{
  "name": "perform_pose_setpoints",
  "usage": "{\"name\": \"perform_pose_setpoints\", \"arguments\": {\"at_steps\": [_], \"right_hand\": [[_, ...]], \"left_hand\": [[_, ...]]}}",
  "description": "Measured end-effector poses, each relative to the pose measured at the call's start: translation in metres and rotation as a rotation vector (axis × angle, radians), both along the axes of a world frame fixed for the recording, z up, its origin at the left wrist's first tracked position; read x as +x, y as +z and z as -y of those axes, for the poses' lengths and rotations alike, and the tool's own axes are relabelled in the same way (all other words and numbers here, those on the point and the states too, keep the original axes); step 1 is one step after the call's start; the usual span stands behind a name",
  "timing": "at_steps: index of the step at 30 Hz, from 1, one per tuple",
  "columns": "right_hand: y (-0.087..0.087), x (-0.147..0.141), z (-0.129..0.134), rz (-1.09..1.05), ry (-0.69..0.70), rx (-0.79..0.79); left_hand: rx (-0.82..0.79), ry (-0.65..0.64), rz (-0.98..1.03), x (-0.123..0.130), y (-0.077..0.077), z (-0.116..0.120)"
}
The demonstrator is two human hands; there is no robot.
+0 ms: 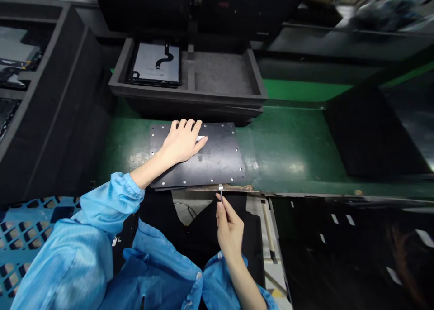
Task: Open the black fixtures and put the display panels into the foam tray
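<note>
A dark flat panel (217, 158) with small white-edged holes or dots along its border lies at the near edge of the green bench, a second layer showing beneath it. My left hand (183, 142) rests palm down across its upper middle, fingers spread. Between thumb and forefinger a small white patch (200, 138) shows; whether it is on the panel or loose I cannot tell. Below the panel's near edge, my right hand (230, 228) pinches a thin dark strip with a white end (221, 188). That white end meets or nearly meets the panel's edge.
Behind the panel stands a black foam tray (224, 95) with a flat screen-like part (156, 63) in its left compartment. Tall black foam trays (50, 102) rise at left. A blue plastic basket (27, 237) is at lower left, black sheets (339, 255) at lower right.
</note>
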State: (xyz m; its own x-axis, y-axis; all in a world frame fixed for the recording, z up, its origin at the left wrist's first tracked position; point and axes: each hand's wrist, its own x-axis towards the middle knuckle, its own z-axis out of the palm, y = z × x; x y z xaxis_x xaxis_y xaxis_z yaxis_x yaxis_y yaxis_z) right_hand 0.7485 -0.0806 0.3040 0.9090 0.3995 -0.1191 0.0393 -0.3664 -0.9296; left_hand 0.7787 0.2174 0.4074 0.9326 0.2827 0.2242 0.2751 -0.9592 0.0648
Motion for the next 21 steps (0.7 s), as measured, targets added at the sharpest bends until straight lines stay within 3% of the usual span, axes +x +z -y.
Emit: {"name": "perform_pose_setpoints", "arguments": {"at_steps": [3,6,9,11,13,17,21], "right_hand": [[0.001,0.006,0.002,0.111,0.026,-0.037],[0.02,0.028,0.015,0.343,0.19,-0.158],[0.062,0.054,0.027,0.567,0.4,-0.531],[0.095,0.067,0.026,0.717,0.527,-0.793],[0.125,0.073,0.019,0.854,0.628,-0.947],[0.156,0.079,0.001,0.958,0.713,-1.036],[0.153,0.097,0.006,0.901,0.759,-0.994]], "left_hand": [[-0.005,0.0,0.002,0.001,0.0,0.0],[-0.04,0.008,0.001,0.001,0.0,-0.002],[-0.109,-0.035,-0.01,-0.006,0.003,-0.001],[-0.138,-0.158,-0.071,-0.015,0.008,0.006],[-0.129,-0.265,-0.173,-0.028,0.016,0.017],[0.009,-0.298,-0.347,-0.052,0.032,0.048],[0.192,-0.347,-0.373,-0.064,0.042,0.064]]}}
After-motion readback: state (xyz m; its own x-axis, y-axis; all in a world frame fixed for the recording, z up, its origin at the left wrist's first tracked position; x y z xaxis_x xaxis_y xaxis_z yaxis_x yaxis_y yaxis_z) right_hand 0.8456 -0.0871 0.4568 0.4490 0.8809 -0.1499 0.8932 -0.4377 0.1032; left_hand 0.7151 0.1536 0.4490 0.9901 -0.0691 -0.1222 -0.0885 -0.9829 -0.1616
